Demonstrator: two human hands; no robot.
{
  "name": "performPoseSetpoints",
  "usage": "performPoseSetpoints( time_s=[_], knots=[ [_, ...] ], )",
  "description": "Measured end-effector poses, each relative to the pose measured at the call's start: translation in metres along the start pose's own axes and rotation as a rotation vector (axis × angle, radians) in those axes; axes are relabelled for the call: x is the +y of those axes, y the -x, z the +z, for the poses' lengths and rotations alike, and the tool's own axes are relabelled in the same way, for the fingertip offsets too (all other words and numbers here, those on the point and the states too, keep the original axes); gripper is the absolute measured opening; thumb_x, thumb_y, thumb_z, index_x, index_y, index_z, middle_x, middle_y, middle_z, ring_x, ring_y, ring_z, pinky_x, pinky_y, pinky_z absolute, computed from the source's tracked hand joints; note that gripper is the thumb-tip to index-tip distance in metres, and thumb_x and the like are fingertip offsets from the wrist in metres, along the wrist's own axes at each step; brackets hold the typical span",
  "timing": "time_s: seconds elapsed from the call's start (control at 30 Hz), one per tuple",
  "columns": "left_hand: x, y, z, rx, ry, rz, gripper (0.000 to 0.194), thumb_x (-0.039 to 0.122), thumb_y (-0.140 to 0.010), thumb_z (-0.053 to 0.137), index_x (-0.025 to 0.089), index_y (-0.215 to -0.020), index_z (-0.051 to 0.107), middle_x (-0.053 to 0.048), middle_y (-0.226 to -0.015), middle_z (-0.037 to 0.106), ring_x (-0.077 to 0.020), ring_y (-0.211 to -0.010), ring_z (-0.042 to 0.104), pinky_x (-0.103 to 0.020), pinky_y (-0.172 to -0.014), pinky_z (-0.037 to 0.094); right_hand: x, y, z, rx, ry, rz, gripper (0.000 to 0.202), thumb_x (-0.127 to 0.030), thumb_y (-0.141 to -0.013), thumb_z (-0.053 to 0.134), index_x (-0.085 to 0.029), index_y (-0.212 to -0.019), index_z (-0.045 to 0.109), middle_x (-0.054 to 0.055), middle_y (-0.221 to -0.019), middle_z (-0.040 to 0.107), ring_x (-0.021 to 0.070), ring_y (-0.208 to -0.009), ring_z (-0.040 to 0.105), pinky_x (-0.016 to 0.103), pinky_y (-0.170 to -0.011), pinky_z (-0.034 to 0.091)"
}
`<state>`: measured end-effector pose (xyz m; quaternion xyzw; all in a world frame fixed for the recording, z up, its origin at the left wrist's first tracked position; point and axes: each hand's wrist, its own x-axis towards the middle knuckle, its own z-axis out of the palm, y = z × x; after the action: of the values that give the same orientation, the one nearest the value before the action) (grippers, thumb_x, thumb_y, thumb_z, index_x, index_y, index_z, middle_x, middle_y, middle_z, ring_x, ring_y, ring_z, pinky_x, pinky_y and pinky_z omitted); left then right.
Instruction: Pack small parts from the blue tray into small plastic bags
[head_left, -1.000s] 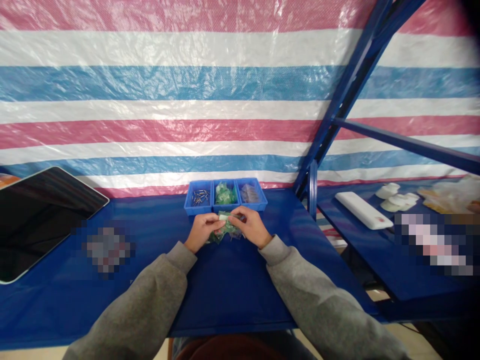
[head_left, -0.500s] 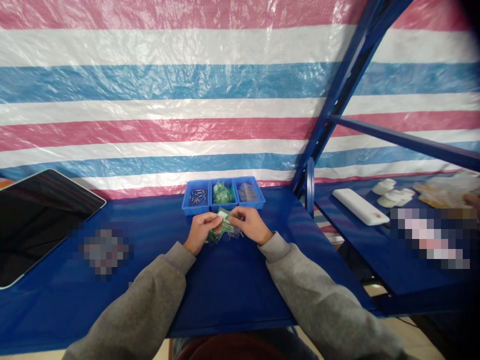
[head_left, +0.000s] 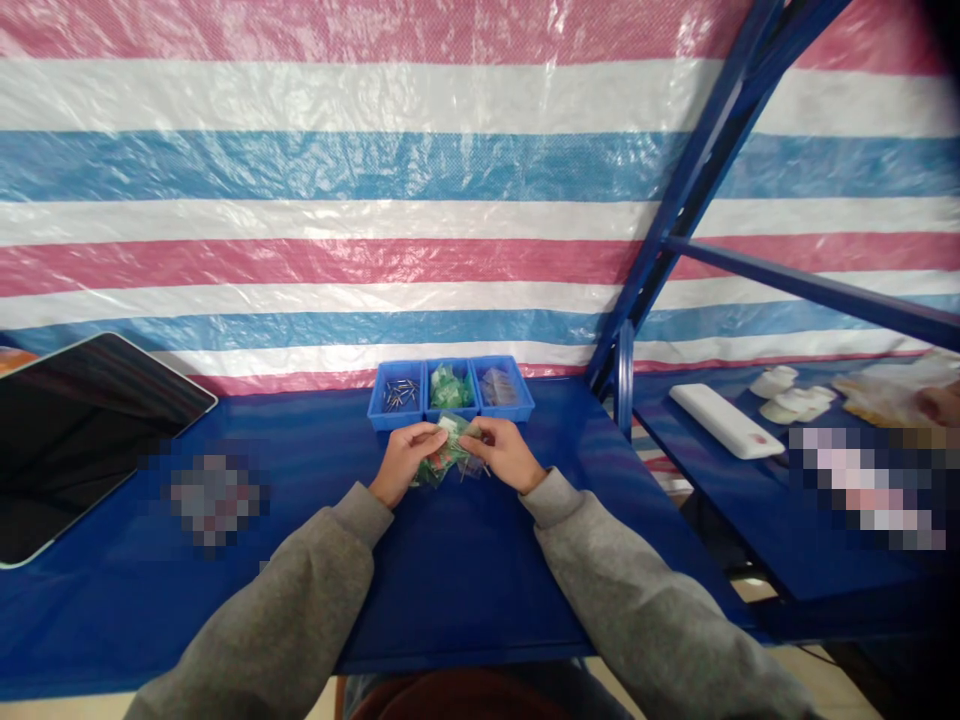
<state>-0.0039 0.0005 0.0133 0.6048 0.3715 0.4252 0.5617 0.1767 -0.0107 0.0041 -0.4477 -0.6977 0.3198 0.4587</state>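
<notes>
My left hand (head_left: 409,460) pinches the left side of a small green and clear plastic bag (head_left: 448,452) over the blue table. On the bag's right side, the fingers of my right hand (head_left: 501,452) are closed on its edge. Thin metal pieces show near my right fingertips, but whether they are inside the bag is unclear. Just behind my hands stand three joined blue bins. The left bin (head_left: 397,420) holds thin metal pieces, the middle one has green bags (head_left: 450,388), and the right one holds clear bags (head_left: 498,388).
A dark-screened panel (head_left: 82,440) lies at the left, near a pixelated item (head_left: 214,497). Blue metal posts (head_left: 660,240) rise at the right. Beyond them, a second table holds a white oblong object (head_left: 724,420), white pieces (head_left: 795,400) and plastic bags (head_left: 892,385).
The view has shifted slightly. Both hands remain on the green bag, whose folds have changed a little. At the far right, a partly visible hand has moved over the plastic bags.
</notes>
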Motion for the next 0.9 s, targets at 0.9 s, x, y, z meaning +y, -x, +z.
performPoseSetpoints(
  time_s=[0.9],
  knots=[
    [0.001, -0.001, 0.000, 0.009, -0.044, 0.010, 0.028, 0.037, -0.074, 0.064, 0.012, -0.082, 0.055, -0.003, -0.072, 0.065, -0.0167, -0.060, 0.063, -0.024, -0.052, 0.046, -0.001, -0.001, 0.003, -0.023, -0.211, 0.077, 0.023, -0.038, -0.075, 0.061, -0.016, -0.076, 0.061, 0.001, -0.062, 0.059, 0.0125, -0.054, 0.053, 0.024, -0.052, 0.044]
  ],
)
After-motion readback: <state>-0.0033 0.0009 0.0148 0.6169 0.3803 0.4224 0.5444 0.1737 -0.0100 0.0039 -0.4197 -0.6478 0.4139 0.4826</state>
